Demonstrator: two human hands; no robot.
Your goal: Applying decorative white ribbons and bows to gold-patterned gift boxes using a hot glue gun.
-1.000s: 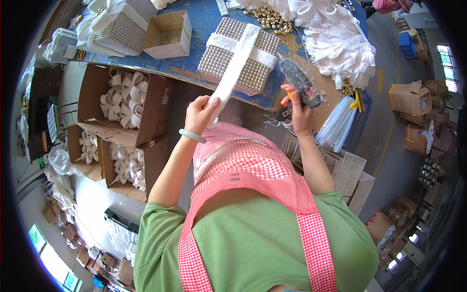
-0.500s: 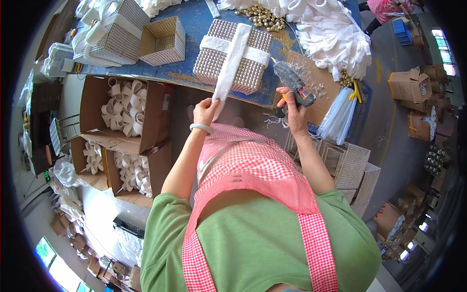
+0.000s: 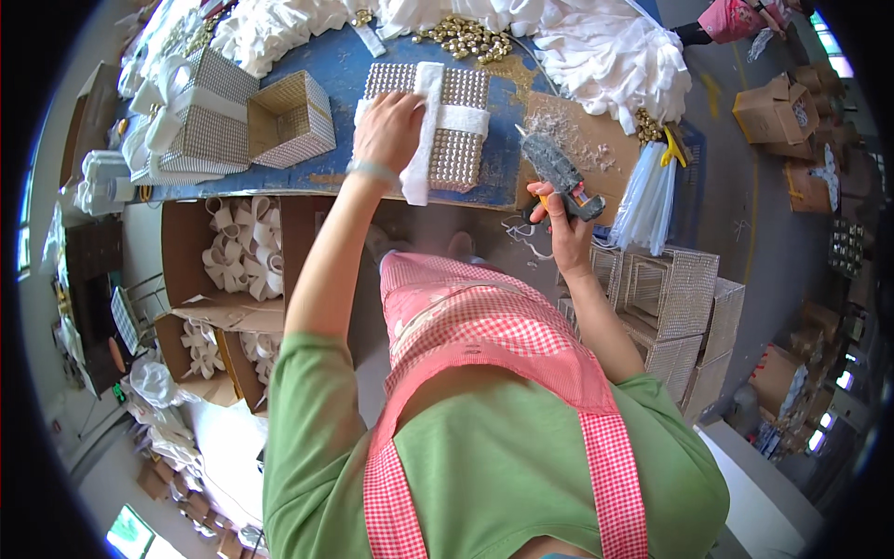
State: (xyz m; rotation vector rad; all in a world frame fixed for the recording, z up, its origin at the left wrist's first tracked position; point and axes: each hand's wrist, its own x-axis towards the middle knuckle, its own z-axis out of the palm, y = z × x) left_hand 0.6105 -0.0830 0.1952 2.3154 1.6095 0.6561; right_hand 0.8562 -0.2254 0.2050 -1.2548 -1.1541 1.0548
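Note:
A box [image 3: 458, 160] covered in silvery beads stands on the blue table, crossed by two fluffy white ribbons. One ribbon [image 3: 429, 121] runs down its top, and its near end hangs over the front. My left hand [image 3: 387, 132] lies palm down over the box's left half, on the cross ribbon, with its fingers slightly bent and their tips partly hidden. My right hand [image 3: 564, 219] is closed round the handle of a dark grey glue gun [image 3: 551, 160], to the right of the box. The gun's nozzle points up and away from me.
Left on the table [image 3: 346, 93] are an open beaded box [image 3: 312, 116] and a bow-tied box [image 3: 209, 126]. White fabric [image 3: 610, 70] and gold bells [image 3: 466, 39] lie behind. Clear glue sticks [image 3: 643, 212] hang at right. Below are cartons of bows [image 3: 244, 244] and wire frames [image 3: 666, 303].
My left hand has let go of the ribbon's near end and moved up onto the box's left half. My right hand keeps the glue gun. The whole view has turned slightly.

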